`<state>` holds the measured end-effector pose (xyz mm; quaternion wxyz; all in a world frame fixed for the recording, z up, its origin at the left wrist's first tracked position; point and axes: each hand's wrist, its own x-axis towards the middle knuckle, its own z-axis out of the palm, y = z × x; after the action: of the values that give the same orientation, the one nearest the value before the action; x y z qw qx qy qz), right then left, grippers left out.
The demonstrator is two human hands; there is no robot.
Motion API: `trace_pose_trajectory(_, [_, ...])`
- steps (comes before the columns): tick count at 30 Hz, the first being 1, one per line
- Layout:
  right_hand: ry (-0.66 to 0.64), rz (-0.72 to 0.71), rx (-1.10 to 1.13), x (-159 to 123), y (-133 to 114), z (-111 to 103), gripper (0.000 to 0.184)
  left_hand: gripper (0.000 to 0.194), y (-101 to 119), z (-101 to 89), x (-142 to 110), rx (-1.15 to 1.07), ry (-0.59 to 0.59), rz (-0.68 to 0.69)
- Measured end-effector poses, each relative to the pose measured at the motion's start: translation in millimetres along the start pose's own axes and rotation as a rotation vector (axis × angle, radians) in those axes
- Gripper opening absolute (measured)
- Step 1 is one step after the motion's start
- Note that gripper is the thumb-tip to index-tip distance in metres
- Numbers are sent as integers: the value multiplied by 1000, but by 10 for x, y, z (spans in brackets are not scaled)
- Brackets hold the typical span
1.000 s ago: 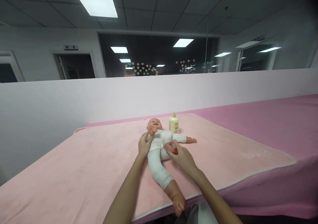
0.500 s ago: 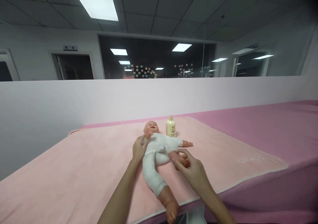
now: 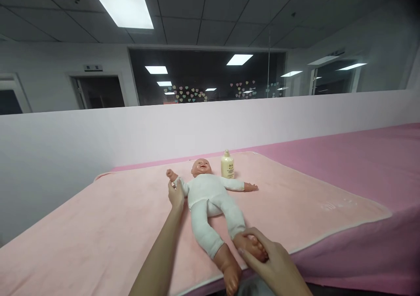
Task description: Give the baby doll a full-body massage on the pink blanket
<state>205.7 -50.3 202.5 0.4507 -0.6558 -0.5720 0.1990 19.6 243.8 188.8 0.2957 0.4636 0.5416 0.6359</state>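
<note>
A baby doll (image 3: 206,195) in a white suit lies on its back on a light pink towel (image 3: 98,234), head away from me and both legs stretched toward me. My left hand (image 3: 176,195) is closed round the doll's arm on the left, which points out and up. My right hand (image 3: 267,261) is wrapped round the doll's bare foot near the towel's front edge. The doll's other bare foot (image 3: 231,278) hangs at the edge beside it.
A cream lotion bottle (image 3: 227,165) stands upright just right of the doll's head. The towel lies on a darker pink table cover (image 3: 361,164) that runs off to the right. A low white partition wall (image 3: 98,134) stands behind the table.
My right hand has drawn the doll's bent leg out straight toward me by the foot. My left hand has slid from the chest to the doll's arm and moved it outward.
</note>
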Motion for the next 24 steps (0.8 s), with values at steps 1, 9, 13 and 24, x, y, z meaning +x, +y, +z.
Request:
trace_pose_trajectory(1, [16, 4, 2, -32, 4, -31, 25, 48, 4, -5, 8, -6, 40, -25])
trace_pose_trajectory(9, [81, -102, 34, 975, -289, 66, 30, 45, 195, 105, -305, -65, -464, 440])
trace_pose_trajectory(13, [57, -79, -51, 904, -230, 117, 32, 44, 136, 100, -284, -13, -400, 431])
trace_pose_trajectory(24, [290, -254, -197, 135, 729, 234, 36, 32, -251, 8, 56, -165, 0, -90])
